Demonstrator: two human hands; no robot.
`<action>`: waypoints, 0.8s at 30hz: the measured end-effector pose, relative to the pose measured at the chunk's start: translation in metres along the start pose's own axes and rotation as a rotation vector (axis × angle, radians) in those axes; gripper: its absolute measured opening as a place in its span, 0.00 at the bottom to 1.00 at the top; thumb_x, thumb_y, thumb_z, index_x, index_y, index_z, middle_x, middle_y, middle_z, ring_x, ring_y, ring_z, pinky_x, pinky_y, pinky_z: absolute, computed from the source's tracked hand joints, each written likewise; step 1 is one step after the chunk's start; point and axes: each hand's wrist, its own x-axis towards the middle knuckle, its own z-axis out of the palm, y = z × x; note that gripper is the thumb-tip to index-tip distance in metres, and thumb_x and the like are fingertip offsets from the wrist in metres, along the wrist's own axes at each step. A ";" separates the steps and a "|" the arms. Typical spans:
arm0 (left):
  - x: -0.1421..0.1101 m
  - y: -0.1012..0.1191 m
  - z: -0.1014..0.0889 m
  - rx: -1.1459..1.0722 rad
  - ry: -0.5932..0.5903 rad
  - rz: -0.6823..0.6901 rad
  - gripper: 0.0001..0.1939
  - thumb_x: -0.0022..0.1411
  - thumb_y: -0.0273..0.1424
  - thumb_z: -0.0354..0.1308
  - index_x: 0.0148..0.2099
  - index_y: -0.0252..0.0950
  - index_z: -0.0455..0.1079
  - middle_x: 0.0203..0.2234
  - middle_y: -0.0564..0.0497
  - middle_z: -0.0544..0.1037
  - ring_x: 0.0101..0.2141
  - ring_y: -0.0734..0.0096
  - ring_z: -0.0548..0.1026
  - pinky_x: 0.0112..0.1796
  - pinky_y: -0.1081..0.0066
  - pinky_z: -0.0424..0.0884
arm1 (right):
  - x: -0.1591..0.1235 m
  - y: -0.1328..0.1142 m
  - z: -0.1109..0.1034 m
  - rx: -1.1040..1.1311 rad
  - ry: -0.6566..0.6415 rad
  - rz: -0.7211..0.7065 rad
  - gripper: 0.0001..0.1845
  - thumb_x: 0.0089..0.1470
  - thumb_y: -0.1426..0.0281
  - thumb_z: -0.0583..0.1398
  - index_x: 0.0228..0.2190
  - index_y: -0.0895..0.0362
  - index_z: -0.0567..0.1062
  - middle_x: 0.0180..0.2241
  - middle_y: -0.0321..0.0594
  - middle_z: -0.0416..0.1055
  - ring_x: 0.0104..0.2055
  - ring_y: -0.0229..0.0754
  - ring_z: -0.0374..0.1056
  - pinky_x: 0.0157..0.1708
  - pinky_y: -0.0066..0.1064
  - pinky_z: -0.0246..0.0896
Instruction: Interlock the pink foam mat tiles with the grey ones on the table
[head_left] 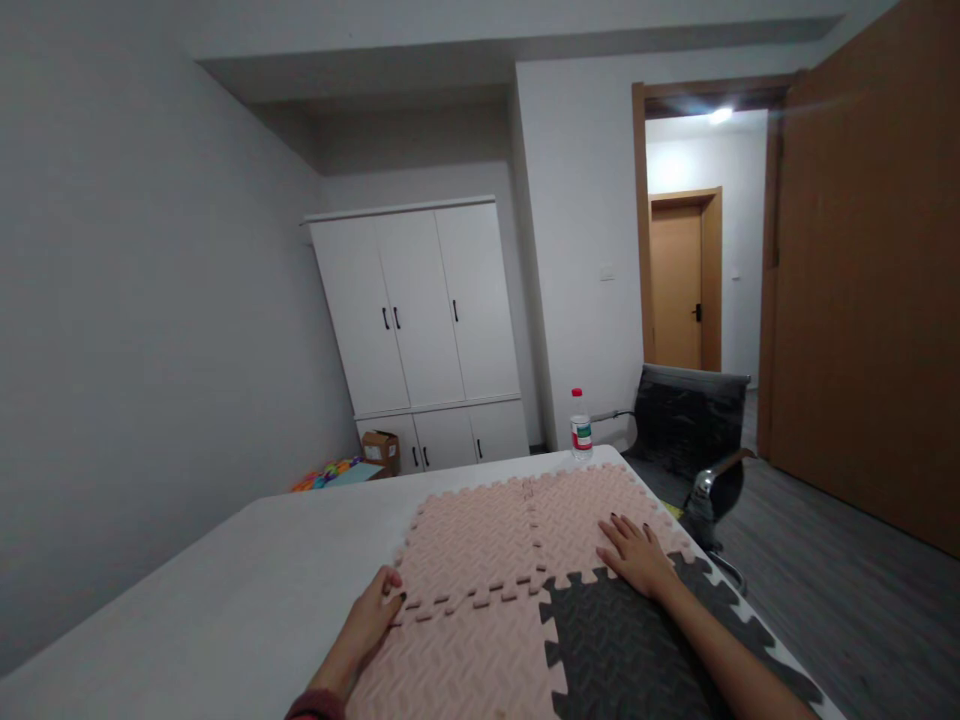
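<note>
Your left hand sits at the left edge of the foam mats, fingers curled against the toothed border where the far-left pink tile meets the near pink tile; it presses there rather than gripping anything. That seam looks the least settled: a strip of teeth along it rides slightly proud, so I'd judge this joint only partly seated. Moving right, the seam between the two far pink tiles looks flush, and the far-right pink tile lies flat. Your right hand rests palm down with fingers spread, empty, straddling the line where that tile locks into the dark grey tile nearest you on the right. All four pieces already sit together as a square on the white table, so the layout seems mostly done, with the left seam and perhaps the one under your right palm left to press down. Beyond the mats a water bottle stands at the table's far edge, and an office chair sits just off the right side.
</note>
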 end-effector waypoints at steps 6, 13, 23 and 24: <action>-0.002 0.008 -0.007 0.025 -0.046 0.049 0.13 0.48 0.42 0.49 0.34 0.41 0.56 0.27 0.56 0.69 0.32 0.68 0.69 0.37 0.71 0.64 | 0.000 0.001 0.002 -0.003 0.005 -0.001 0.39 0.52 0.43 0.38 0.59 0.48 0.53 0.63 0.41 0.45 0.64 0.49 0.38 0.58 0.49 0.25; -0.003 0.002 -0.006 0.182 -0.068 0.068 0.12 0.52 0.40 0.46 0.38 0.41 0.58 0.31 0.54 0.69 0.34 0.67 0.69 0.39 0.69 0.64 | -0.001 0.002 0.001 -0.008 0.020 -0.005 0.38 0.52 0.44 0.38 0.59 0.48 0.54 0.63 0.40 0.46 0.64 0.49 0.39 0.58 0.49 0.26; 0.025 0.024 0.001 0.563 -0.069 0.106 0.24 0.47 0.29 0.50 0.49 0.35 0.64 0.47 0.39 0.68 0.48 0.53 0.65 0.50 0.53 0.56 | -0.002 -0.001 -0.003 0.005 0.005 0.006 0.37 0.53 0.45 0.39 0.59 0.48 0.54 0.63 0.40 0.45 0.64 0.48 0.39 0.59 0.48 0.25; 0.031 0.026 0.004 0.557 -0.095 0.120 0.25 0.50 0.31 0.49 0.52 0.34 0.62 0.50 0.40 0.67 0.50 0.56 0.64 0.51 0.57 0.56 | -0.002 -0.001 -0.003 0.004 0.006 0.007 0.37 0.53 0.45 0.39 0.59 0.48 0.54 0.63 0.40 0.45 0.64 0.48 0.39 0.58 0.48 0.25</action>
